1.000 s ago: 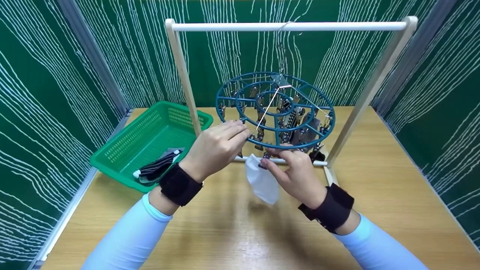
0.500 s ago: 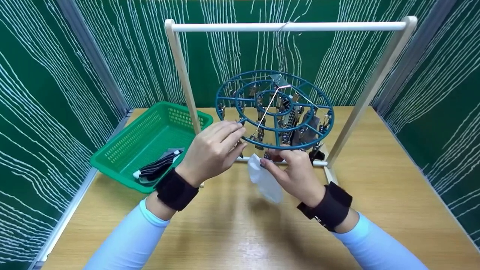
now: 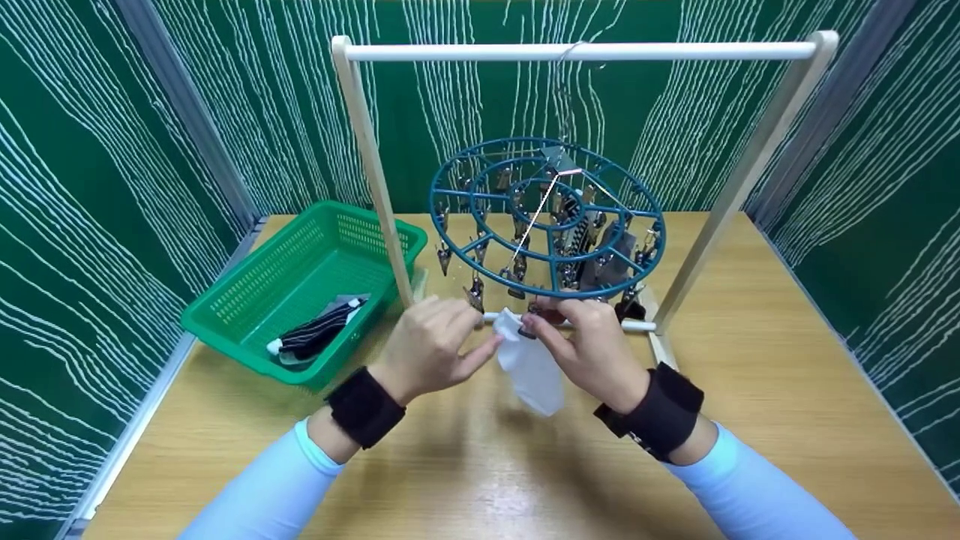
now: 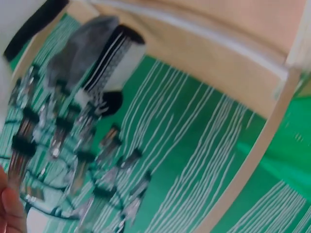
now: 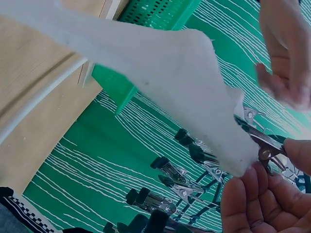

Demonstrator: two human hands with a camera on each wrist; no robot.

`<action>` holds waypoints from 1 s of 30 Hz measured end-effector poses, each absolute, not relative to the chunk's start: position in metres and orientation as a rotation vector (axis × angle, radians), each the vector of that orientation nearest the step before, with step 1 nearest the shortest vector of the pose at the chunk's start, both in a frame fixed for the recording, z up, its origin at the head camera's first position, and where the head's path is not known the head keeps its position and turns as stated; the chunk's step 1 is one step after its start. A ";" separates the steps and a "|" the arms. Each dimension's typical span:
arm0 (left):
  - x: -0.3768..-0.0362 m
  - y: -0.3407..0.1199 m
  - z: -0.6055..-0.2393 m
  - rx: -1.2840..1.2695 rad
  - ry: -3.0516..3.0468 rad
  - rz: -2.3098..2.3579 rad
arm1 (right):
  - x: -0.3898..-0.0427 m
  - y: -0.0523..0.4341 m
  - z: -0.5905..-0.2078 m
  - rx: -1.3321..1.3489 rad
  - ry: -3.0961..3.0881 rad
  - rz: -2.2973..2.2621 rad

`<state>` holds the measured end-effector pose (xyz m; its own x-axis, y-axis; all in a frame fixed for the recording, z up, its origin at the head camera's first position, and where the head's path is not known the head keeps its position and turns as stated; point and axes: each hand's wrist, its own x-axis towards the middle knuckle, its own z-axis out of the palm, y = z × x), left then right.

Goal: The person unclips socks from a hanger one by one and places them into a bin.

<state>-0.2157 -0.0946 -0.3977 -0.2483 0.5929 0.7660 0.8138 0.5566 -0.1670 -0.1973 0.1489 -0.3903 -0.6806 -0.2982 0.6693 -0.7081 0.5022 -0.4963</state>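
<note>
A round blue-green drying hanger with several metal clips hangs in front of me. Below its near rim a white sock dangles. My right hand pinches the metal clip at the sock's upper end, thumb on one handle and fingers under the other; the clip's tip overlaps the sock edge in the right wrist view. To the left, my left hand has its fingers loosely bent and nothing in them, thumb pointing toward the sock's top. A grey sock and a patterned sock hang farther back.
The hanger's hook sits on the white bar of a wooden rack, whose posts flank the hanger. At the left a green basket holds a black striped sock. Patterned green walls surround the wooden table.
My left hand has left the hanger's rim and come down beside the sock's top. The hanger has tilted slightly. My right hand stays at the clip while the sock has swung a little rightward.
</note>
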 end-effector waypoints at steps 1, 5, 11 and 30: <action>-0.216 -0.094 -0.403 -1.136 -1.994 -0.324 | -0.197 0.149 -0.390 0.827 -2.242 1.070; -0.219 -0.094 -0.419 -1.122 -2.173 -0.283 | -0.196 0.149 -0.390 0.837 -2.249 1.071; -0.224 -0.086 -0.433 -1.060 -2.580 -0.289 | -0.196 0.148 -0.390 0.836 -2.252 1.067; -0.235 -0.058 -0.463 -0.996 -2.867 -1.557 | -0.198 0.151 -0.394 0.867 -2.164 1.065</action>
<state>-0.2350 -0.0581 -0.4629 -0.7965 0.6034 0.0381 0.3606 0.4235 0.8311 -0.1982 0.1512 -0.3941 -0.6271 -0.2974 0.7199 -0.7519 0.4724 -0.4598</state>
